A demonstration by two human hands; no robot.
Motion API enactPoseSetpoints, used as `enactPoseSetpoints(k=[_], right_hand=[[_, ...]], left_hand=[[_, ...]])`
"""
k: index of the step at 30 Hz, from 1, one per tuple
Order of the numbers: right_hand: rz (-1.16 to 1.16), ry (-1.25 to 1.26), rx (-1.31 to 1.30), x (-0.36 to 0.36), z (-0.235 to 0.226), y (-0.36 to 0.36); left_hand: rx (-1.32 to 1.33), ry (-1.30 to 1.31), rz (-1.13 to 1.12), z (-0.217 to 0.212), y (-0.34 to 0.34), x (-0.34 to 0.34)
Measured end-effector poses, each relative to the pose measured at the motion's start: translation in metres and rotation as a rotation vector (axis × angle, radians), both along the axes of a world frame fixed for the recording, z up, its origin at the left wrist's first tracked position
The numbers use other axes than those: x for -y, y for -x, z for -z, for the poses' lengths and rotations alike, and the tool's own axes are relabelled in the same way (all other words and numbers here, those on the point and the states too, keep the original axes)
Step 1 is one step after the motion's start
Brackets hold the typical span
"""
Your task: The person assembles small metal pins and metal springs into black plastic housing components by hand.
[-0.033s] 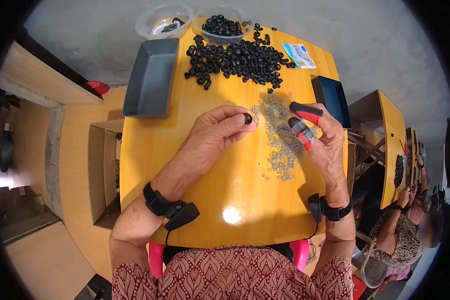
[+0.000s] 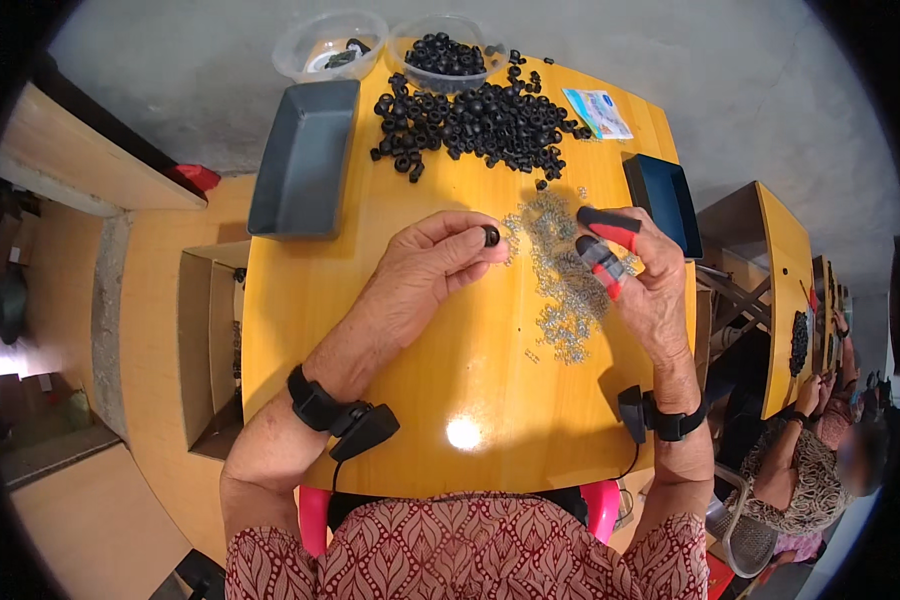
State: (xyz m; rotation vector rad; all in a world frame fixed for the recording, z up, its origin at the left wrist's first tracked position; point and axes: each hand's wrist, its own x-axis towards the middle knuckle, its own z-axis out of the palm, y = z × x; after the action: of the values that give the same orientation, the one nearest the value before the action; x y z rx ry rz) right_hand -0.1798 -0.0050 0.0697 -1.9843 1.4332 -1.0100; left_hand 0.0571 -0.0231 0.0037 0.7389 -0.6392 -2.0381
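Black ring [image 2: 491, 236] pinched by left hand [image 2: 425, 272], right hand [image 2: 645, 280] gripping red-handled pliers [image 2: 602, 247]

Both forearms enter from lower edge, angled inward and upward. Each wrist carries dark strap with small black unit attached.

Left hand [image 2: 425, 268]: back of hand up, fingers curled, thumb and forefinger tips pinched together at far right end of hand, pointing toward right hand.

Right hand [image 2: 650, 285]: fingers wrapped closed, forefinger extended forward, back of hand facing right.

Hands level with each other, near, not touching; gap between left fingertips and right knuckles.
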Motion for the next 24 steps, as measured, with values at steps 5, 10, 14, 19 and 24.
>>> enactPoseSetpoints(k=[5, 10, 14, 19, 24], right_hand=[[-0.092, 0.029, -0.108, 0.004, 0.002, -0.007], [-0.096, 0.023, -0.142, 0.011, 0.006, -0.011], [-0.067, 0.029, -0.215, 0.026, 0.001, -0.016], [-0.122, 0.014, -0.352, 0.042, 0.002, -0.028], [-0.179, -0.032, -0.500, 0.058, 0.005, -0.049]], left_hand=[[-0.051, -0.032, -0.009, 0.003, 0.000, 0.000], [-0.085, -0.053, -0.035, 0.006, -0.004, 0.004], [-0.096, -0.033, -0.152, 0.012, -0.011, 0.013], [-0.111, -0.011, -0.216, 0.013, -0.011, 0.016], [-0.136, -0.007, -0.231, 0.016, -0.012, 0.018]])
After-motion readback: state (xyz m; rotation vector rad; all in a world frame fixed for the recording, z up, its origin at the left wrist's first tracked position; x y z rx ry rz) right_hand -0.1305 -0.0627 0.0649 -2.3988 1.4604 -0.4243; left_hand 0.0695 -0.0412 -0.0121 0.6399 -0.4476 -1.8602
